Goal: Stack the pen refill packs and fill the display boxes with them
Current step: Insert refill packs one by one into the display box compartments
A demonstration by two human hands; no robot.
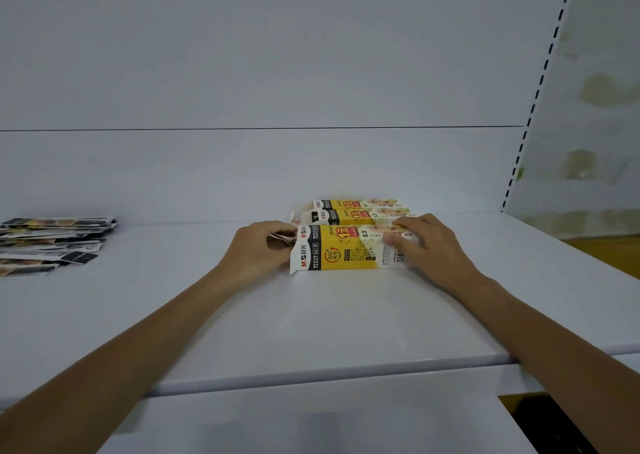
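Three yellow, black and white display boxes lie in a row on the white shelf [311,325]. The nearest display box [346,250] lies on its side between my hands, its open end to the left. At that open end my left hand [258,251] has its fingers curled in, and refill packs [278,239] show between the fingers. My right hand [427,242] grips the box's right end, fingers over the top. A second box [346,217] and a third box [356,204] lie behind it. A loose pile of refill packs [52,242] lies at the far left.
The shelf's white back panel [277,163] rises just behind the boxes. A slotted upright [533,107] runs up at the right, with a pale wall beyond it. The shelf's front edge [311,374] runs below my forearms.
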